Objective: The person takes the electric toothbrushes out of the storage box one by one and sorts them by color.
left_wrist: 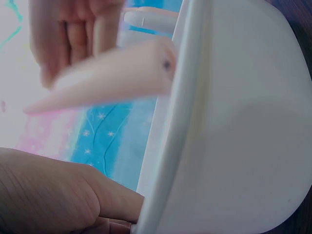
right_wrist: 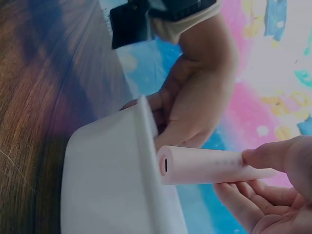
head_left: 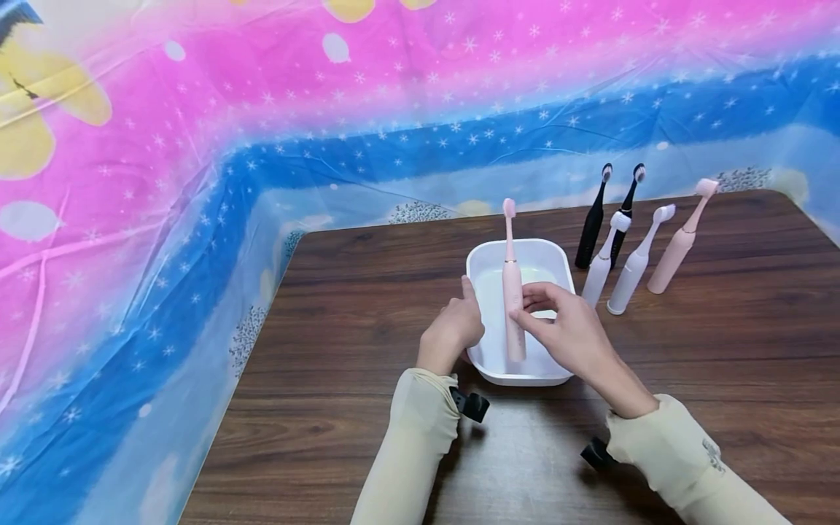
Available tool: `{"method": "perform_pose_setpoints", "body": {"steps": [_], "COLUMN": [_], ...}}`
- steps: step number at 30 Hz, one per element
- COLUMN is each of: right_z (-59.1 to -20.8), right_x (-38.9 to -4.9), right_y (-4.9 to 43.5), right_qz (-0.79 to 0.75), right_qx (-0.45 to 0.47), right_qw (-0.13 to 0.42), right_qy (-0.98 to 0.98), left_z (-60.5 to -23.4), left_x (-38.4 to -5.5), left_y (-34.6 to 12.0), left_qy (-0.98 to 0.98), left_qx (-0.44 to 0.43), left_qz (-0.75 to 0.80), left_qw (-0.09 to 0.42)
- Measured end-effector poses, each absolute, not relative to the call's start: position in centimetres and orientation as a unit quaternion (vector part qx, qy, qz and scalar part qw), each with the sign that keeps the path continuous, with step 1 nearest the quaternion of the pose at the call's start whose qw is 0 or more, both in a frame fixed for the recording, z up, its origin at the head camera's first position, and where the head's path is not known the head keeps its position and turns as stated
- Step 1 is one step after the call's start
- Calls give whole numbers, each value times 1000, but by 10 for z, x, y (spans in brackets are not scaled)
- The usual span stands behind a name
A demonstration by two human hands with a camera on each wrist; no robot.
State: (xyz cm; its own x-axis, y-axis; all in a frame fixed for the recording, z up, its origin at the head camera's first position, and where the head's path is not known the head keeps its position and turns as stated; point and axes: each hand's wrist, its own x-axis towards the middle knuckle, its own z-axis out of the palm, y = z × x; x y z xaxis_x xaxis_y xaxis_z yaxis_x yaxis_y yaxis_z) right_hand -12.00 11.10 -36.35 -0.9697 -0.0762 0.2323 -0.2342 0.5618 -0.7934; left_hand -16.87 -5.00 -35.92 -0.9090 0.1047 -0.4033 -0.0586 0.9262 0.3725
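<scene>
A pink electric toothbrush (head_left: 510, 284) stands nearly upright over the white plastic tub (head_left: 525, 380), bristles at the top. My right hand (head_left: 580, 335) pinches its handle between thumb and fingers. In the right wrist view, the bottom of the toothbrush (right_wrist: 204, 165) is close to the tub's rim; whether they touch I cannot tell. My left hand (head_left: 453, 332) grips the tub's left rim, one finger pointing forward along it. The right wrist view has the left hand (right_wrist: 202, 97) with its thumb over the rim and fingers outside the wall.
Right of the tub stand several electric toothbrushes upright: a black one (head_left: 592, 226), another black one (head_left: 628, 200) partly hidden, a white one (head_left: 599, 270), a second white one (head_left: 633, 270) and a pink one (head_left: 674, 255). The wooden table (head_left: 348, 328) meets a patterned cloth (head_left: 367, 160) behind.
</scene>
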Motion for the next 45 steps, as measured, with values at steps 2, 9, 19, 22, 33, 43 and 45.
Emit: {"method": "perform_pose_setpoints", "body": {"steps": [2, 9, 19, 22, 33, 43, 45], "right_z": [-360, -348, -350, -351, -365, -397, -402], "right_x": [-113, -94, -87, -85, -100, -127, -132], "right_y": [115, 135, 172, 187, 254, 295, 299], "right_qz": [467, 478, 494, 505, 482, 422, 404], "right_qx": [94, 105, 76, 55, -73, -165, -175], "right_qw": [107, 171, 244, 259, 321, 317, 304], "right_qy": [-873, -855, -831, -822, -812, -833, -845], "left_z": [-359, -358, -359, -359, -357, -357, -357], "left_x": [-169, -169, -168, -168, -170, -169, -168], "left_y": [-49, -49, -48, -48, -51, -50, -50], "left_qy": [956, 952, 950, 950, 943, 950, 951], "left_qx": [10, 9, 5, 6, 9, 6, 5], "left_qz": [197, 206, 214, 215, 234, 212, 211], "left_qw": [216, 225, 226, 227, 234, 227, 227]}}
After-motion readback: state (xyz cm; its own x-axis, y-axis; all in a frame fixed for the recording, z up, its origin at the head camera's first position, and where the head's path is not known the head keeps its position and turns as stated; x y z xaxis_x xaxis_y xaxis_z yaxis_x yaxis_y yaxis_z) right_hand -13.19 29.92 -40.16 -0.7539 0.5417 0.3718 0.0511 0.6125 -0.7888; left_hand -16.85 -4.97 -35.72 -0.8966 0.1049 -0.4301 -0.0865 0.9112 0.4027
